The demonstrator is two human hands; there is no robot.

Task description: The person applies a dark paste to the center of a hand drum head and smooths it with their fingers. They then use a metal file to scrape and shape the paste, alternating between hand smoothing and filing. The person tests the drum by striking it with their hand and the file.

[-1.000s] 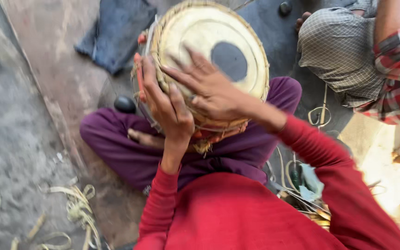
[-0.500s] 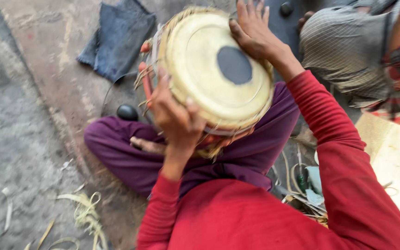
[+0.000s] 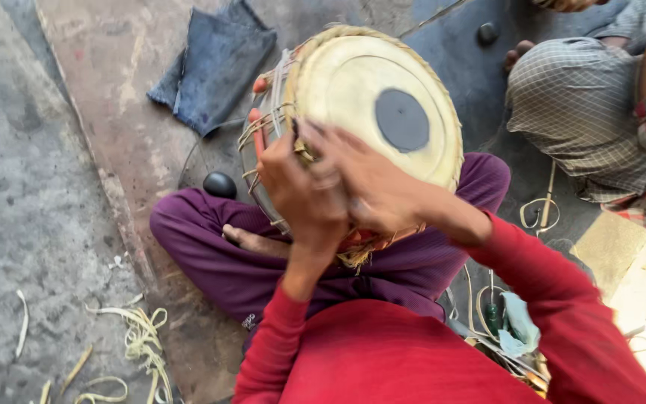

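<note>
**Both hands on the drum's near rim**

The drum [image 3: 371, 120] rests tilted in the seated person's lap, its pale skin with a dark round patch facing up. The left hand [image 3: 300, 194] grasps the laced side at the near rim; the right hand [image 3: 375, 187] lies over the rim just beside it, fingers curled on the edge, partly blurred. The hands hide the near part of the rim. Left of the drum lies a black round stone [image 3: 220, 185]; beyond the drum, a folded blue cloth [image 3: 214, 63]. Right of the drum sits another person in checked cloth [image 3: 585, 112]. Pale strips [image 3: 140, 340] lie scattered well left of the lap.
</note>
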